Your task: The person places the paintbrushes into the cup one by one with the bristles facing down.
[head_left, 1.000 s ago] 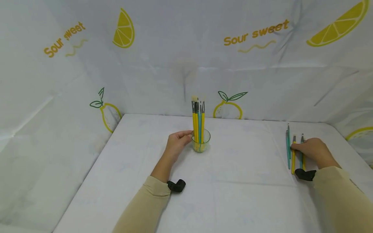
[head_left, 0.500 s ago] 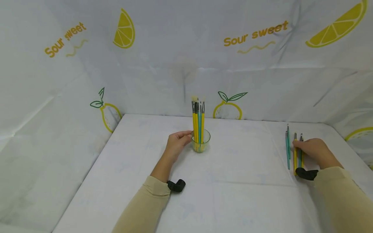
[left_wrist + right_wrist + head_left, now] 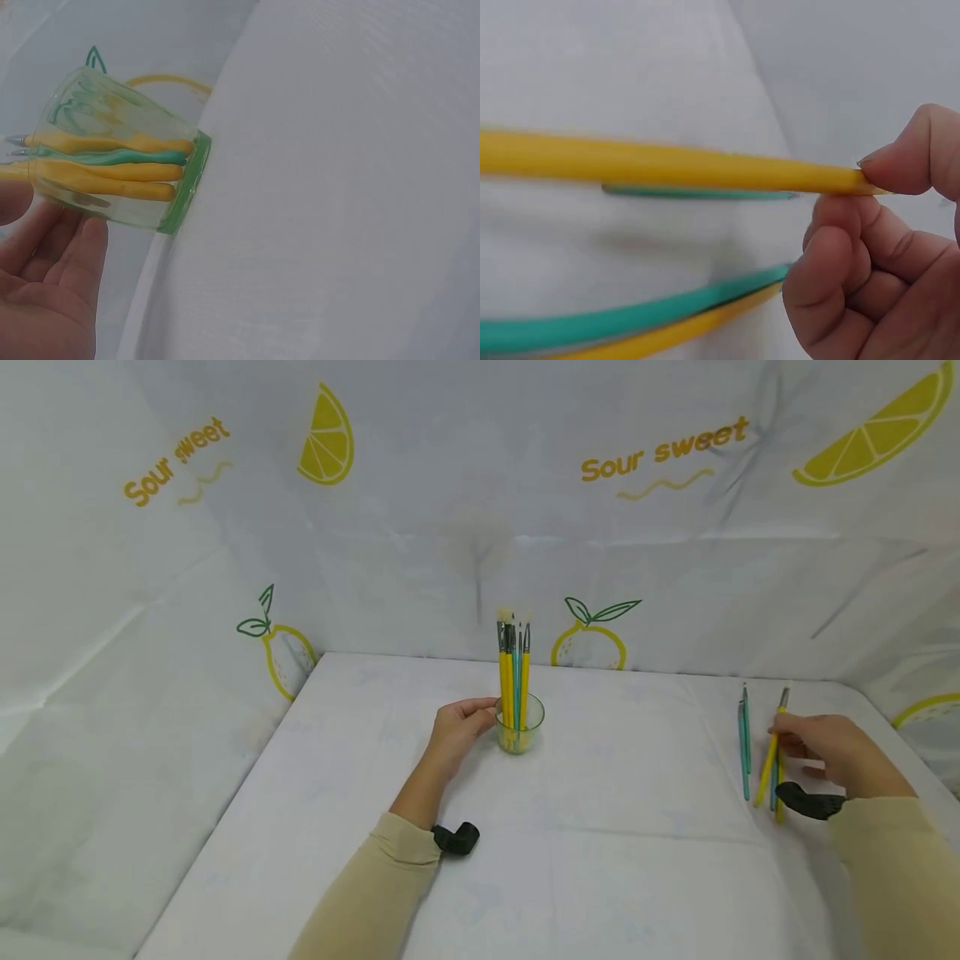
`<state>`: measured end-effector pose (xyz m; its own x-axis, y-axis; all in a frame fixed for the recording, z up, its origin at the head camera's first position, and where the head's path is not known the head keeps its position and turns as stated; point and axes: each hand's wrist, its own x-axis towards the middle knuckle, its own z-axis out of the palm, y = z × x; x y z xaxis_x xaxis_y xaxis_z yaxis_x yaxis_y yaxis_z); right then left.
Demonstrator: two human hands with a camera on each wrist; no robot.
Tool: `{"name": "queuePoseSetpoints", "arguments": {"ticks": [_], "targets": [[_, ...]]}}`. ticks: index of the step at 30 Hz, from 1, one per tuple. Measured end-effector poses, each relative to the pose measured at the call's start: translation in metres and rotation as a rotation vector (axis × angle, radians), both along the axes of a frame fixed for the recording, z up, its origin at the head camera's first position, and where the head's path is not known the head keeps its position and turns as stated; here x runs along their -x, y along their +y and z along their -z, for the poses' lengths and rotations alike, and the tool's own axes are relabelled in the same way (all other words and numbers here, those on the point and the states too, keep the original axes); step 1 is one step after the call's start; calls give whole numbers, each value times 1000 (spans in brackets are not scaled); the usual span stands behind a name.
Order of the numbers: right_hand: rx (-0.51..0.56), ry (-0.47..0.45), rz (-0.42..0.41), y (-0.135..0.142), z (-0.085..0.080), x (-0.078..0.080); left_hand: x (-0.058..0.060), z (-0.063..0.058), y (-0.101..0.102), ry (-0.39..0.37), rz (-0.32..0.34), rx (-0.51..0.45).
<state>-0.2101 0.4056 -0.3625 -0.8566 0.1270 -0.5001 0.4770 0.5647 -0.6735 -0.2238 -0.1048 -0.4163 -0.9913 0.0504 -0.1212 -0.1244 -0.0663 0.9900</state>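
My left hand (image 3: 453,733) holds the left side of a clear green-tinted glass (image 3: 534,718) near its rim, with thumb and fingers. Several yellow and teal paintbrushes (image 3: 504,677) stand in it, bristles up. The left wrist view shows their handle ends on the green base (image 3: 191,180). On the right, my right hand (image 3: 836,747) pinches a yellow paintbrush (image 3: 667,159) between thumb and fingers, its bristle end up and tilted. A teal paintbrush (image 3: 630,315) and another yellow paintbrush (image 3: 682,330) lie together below that hand, partly hidden by it in the head view.
Two teal paintbrushes (image 3: 746,747) lie side by side, left of my right hand. A white cloth (image 3: 637,877) covers the table. Behind it rises a lemon-printed sheet (image 3: 420,527). Each wrist carries a black camera (image 3: 457,838).
My right hand takes hold of the yellow paintbrush, lifts it and tilts it, shifting slightly right. The other brushes beneath it come more into view. The left hand and glass stay in place.
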Motion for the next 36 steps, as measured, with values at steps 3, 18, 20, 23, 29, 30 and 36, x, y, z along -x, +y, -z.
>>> {"name": "queuePoseSetpoints", "arguments": {"ticks": [3, 18, 20, 23, 29, 30, 36], "targets": [[8, 62, -31, -9, -6, -1, -1, 0, 0, -3, -5, 5], [-36, 367, -163, -94, -30, 15, -1, 0, 1, 16, 4, 24], [-17, 415, -172, -106, -33, 15, -1, -1, 1, 16, 4, 31], [40, 473, -192, -123, -38, 16, 0, 0, 1, 16, 4, 40], [146, 528, -232, -157, -48, 18, 0, 0, 1, 28, 4, 44], [153, 533, -230, -162, -49, 19, 1, 0, 1, 31, 3, 42], [199, 604, -158, -193, -49, 24, 2, 1, 0, 27, 0, 33]]}}
